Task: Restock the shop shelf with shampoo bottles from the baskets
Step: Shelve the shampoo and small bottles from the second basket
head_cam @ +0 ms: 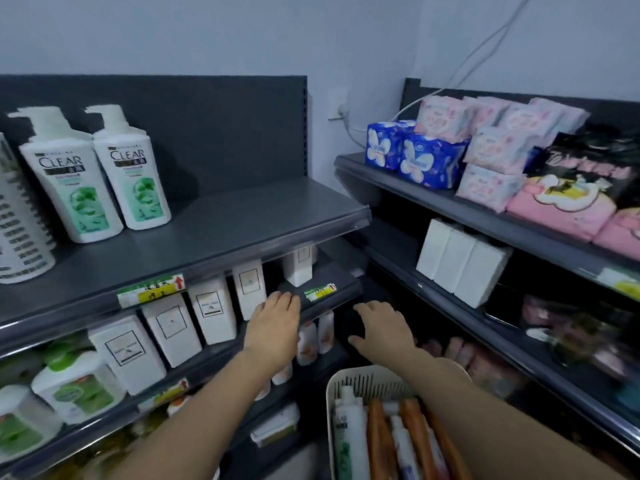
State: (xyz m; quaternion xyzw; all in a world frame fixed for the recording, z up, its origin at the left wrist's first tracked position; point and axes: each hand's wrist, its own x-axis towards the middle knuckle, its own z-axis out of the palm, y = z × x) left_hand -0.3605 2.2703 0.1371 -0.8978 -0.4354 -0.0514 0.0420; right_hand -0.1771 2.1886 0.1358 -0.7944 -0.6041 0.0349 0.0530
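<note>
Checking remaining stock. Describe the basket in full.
The basket is cream, plastic by its look, with rounded corners and slotted walls. It sits low in front of the shelves, its near part cut off by the frame. Bottles lie packed inside: a white bottle with green print at left, orange bottles beside it. The right arm passes over its right rim; whether they touch cannot be told.

Left bottle and right bottle on the top shelf: both read "CLEAR". Yellow tag on that shelf's edge: red up-arrow, digits look like "29" (blurred, not sure). Green tag, white boxes, black pack: print unreadable.
</note>
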